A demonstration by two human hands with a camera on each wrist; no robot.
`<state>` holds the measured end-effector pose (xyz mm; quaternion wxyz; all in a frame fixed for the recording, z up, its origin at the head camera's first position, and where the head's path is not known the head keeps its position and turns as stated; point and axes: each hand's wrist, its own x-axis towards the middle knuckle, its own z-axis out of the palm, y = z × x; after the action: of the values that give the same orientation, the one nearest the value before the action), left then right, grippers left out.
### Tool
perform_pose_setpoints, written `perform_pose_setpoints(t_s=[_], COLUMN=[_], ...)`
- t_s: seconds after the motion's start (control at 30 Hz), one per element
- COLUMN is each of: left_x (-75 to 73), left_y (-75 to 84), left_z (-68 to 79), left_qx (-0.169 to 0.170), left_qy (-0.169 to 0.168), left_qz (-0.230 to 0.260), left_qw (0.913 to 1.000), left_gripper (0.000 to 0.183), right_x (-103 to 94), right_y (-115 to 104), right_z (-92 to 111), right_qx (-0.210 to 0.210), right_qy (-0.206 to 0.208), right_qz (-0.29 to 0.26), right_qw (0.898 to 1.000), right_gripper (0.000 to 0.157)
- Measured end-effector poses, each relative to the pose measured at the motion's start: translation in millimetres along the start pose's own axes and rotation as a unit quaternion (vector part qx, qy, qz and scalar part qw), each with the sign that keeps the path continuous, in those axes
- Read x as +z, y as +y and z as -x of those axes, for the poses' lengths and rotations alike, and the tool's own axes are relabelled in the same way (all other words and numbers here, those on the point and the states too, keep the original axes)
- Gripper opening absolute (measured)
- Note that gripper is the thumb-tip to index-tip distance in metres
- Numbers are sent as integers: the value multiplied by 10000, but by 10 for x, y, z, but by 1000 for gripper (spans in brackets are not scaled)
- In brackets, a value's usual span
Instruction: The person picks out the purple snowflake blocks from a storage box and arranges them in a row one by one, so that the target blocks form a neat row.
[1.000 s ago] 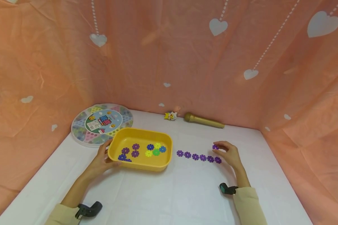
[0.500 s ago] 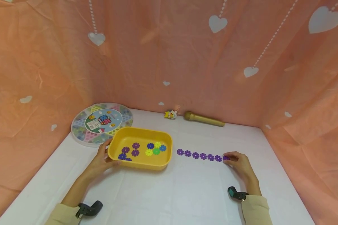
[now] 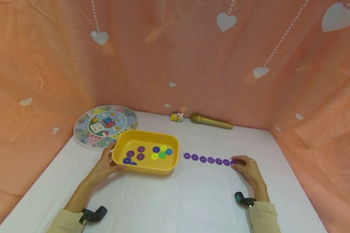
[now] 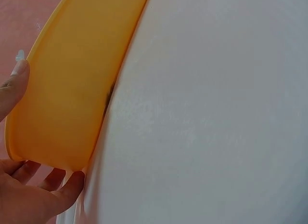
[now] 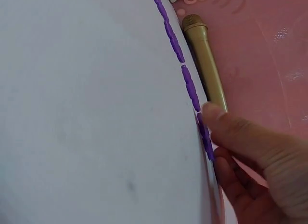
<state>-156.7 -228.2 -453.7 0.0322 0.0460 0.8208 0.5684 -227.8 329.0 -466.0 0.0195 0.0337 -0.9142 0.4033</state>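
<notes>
At the left end of a yellow plastic tub (image 3: 151, 169), my left hand (image 3: 104, 166) grips it, thumb along the front edge and fingers around the end wall. Several snowflake discs lie inside: purple ones (image 3: 140, 157), blue ones (image 3: 127, 160), two yellow and a green one (image 3: 162, 155). To the tub's right, a row of purple snowflake discs (image 3: 211, 160) runs across the white table. My right hand (image 3: 248, 171) pinches the purple disc (image 5: 205, 137) at the row's right end between thumb and fingers, down at table level. The fingers partly hide that disc in the head view.
A round Chinese checkers-style board box (image 3: 107, 124) lies at the back left, partly behind the tub. A small yellow-and-white figurine (image 3: 177, 116) and a gold microphone (image 3: 212, 121) lie along the back edge. An orange curtain with white hearts (image 3: 175, 58) surrounds the table.
My right hand has brought a purple disc from above the row down to its right end, then nudged it slightly left. The left hand stays on the tub.
</notes>
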Motion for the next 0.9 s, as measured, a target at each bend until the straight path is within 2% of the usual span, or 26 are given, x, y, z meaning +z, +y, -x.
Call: perform_pose_setpoints(t_s=[0.17, 0.27, 0.33, 0.47, 0.63, 0.77, 0.9], left_x=[-21, -26, -26, -23, -16, -3, -3], left_y=[3, -3, -11, -27, -31, -24, -19], left_z=[-6, -17, -26, -39, -40, -30, -21], left_qx=[13, 78, 90, 53, 56, 243, 327], left_qy=[53, 66, 65, 63, 63, 25, 58], left_qz=[-73, -108, -142, -153, -56, 31, 55], left_qw=[10000, 9999, 9998, 9998, 9999, 9997, 9994], left_gripper=[101, 101, 101, 101, 100, 98, 98], right_x=[0, 67, 169, 455, 901, 1264, 1594], right_y=[-315, -576, -779, -1311, -1962, -2323, -2589], right_z=[-127, -279, -380, -509, -568, -586, -578], right_qx=[-479, -1006, -1251, -1670, -2089, -2322, -2461], right_qy=[293, 264, 167, -145, -519, -905, -1416], right_qz=[-304, -713, -1179, -2021, -2476, -2685, -2863], right_qw=[9980, 9920, 9850, 9649, 9447, 9305, 9151], right_gripper=[35, 36, 35, 31, 28, 27, 28])
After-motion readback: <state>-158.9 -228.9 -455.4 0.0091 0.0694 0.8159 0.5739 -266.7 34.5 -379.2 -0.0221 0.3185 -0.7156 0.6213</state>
